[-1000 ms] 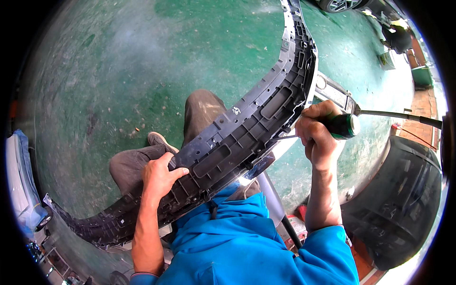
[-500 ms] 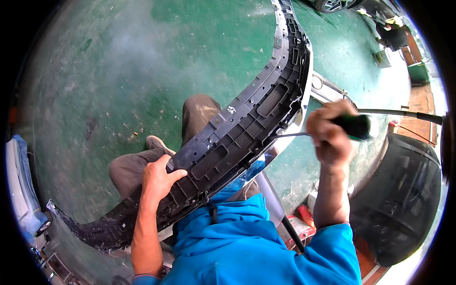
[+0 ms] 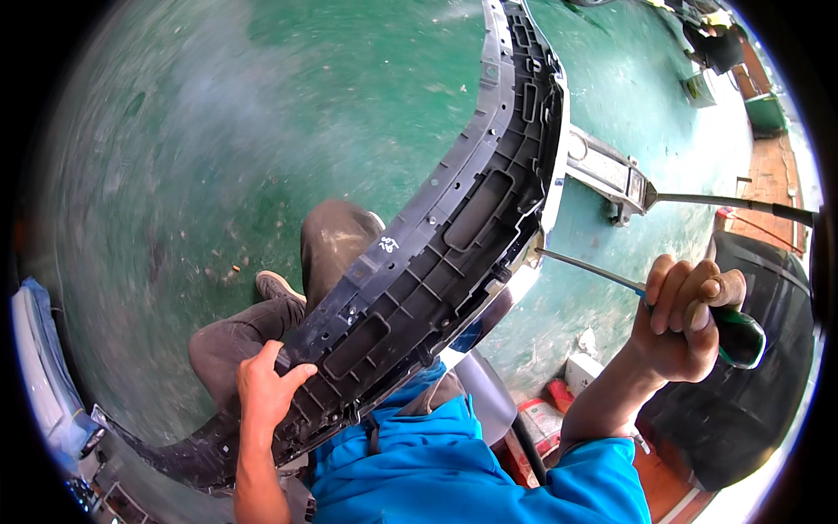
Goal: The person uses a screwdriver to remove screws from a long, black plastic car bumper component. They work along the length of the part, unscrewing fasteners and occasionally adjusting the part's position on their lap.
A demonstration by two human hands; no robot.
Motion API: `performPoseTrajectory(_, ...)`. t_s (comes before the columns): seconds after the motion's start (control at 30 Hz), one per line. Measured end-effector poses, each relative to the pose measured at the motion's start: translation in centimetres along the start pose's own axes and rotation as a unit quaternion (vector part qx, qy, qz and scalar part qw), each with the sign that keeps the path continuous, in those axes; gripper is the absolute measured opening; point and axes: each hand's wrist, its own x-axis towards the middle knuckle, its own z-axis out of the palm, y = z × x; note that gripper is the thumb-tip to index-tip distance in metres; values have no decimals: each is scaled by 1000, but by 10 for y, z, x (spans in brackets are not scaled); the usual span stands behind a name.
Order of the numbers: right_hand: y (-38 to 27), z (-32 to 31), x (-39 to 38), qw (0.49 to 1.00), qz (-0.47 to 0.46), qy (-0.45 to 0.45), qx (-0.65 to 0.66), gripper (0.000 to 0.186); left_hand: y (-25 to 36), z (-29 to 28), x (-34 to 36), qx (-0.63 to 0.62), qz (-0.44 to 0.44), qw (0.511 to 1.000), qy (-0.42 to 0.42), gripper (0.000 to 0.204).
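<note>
A long, curved car bumper [image 3: 419,293], black and ribbed on the side that shows, lies across my lap and runs from the lower left to the top. My left hand [image 3: 264,384] grips its near-left edge, thumb over the ribbed face and fingers partly hidden beneath. On the right, my right hand [image 3: 685,319] is wrapped around the black-and-green handle of a screwdriver [image 3: 740,339]. The long thin shaft points left, its tip at the bumper's right edge. Whether the tip touches the edge or sits under it, I cannot tell.
A floor jack [image 3: 611,175] with a long bar stands past the bumper on the green floor [image 3: 218,157]. A large dark curved panel [image 3: 742,384] leans at the right. Behind it are a bucket [image 3: 699,89] and a crouching person [image 3: 717,48]. A red-and-white package [image 3: 534,419] lies near my right elbow.
My right hand and the screwdriver have swung down and to the right, with the shaft now slanting. The bumper has shifted slightly left in view; my left hand stays on it.
</note>
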Motion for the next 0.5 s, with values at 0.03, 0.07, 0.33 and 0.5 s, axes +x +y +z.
performPoseTrajectory(0.03,3,-1,-2,1000,2,6,-2,23,0,1,0,-8,2,1000,0,37)
performPoseTrajectory(0.07,5,-3,-4,1000,4,10,0,23,0,1,0,-16,4,1000,0,38)
performPoseTrajectory(0.33,31,2,-11,999,24,45,-3,22,4,0,3,-34,2,999,-5,40)
performPoseTrajectory(0.5,40,2,-10,998,35,46,4,21,7,-1,2,-33,-3,999,-9,39)
